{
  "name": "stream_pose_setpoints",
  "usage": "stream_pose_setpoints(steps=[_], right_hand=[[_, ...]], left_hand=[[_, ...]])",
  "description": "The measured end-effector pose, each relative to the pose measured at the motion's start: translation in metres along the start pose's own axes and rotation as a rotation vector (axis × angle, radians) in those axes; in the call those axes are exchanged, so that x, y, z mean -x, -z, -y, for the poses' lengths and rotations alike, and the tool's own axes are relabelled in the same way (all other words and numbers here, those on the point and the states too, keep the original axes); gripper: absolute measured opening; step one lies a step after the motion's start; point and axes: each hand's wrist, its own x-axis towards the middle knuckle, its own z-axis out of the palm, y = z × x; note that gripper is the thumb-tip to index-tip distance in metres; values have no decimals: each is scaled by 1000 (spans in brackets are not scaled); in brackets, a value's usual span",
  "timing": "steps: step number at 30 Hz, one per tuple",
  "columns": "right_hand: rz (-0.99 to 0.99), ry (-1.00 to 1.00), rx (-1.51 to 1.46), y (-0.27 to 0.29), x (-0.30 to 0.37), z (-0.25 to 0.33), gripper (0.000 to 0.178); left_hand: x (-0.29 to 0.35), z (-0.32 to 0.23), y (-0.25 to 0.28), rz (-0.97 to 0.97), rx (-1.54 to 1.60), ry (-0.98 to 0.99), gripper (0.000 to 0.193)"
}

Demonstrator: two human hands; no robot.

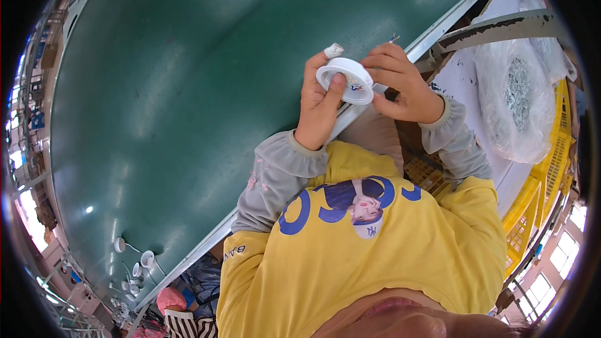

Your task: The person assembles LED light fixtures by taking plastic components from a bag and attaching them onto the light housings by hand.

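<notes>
A white round cup-shaped housing with a wide rim [360, 80] is tilted in front of me, and small coloured parts show inside it. My left hand [318, 103] grips it at the left, thumb on the rim; the index fingertip has a white wrap [333, 51]. At the housing's right side, my right hand [405, 81] has its fingers curled in. Thin coloured wire ends [394, 38] stick out just above those fingers; the rest of the wire is hidden.
A long green conveyor belt [188, 75] with a metal edge [460, 15] runs along my left. Several white round fittings with cables [147, 259] lie at its lower left, near another person [181, 319]. To my right are a clear bag of small metal parts [518, 97] and yellow crates [532, 203].
</notes>
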Motion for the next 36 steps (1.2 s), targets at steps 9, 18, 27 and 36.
stream_pose_setpoints(steps=[9, 18, 27, 36], right_hand=[[-8, 84, 36, 5, 6, 5, 41], [-58, 240, 137, -6, 9, 5, 36], [-111, 294, 138, -9, 5, 4, 29], [-108, 6, -188, -5, 11, 8, 32]], left_hand=[[-3, 3, -2, -1, -596, -383, 58], [2, 6, -2, -76, -418, -516, 50], [2, 2, -5, -129, -500, -539, 48], [3, 2, -6, -110, -691, -573, 41]])
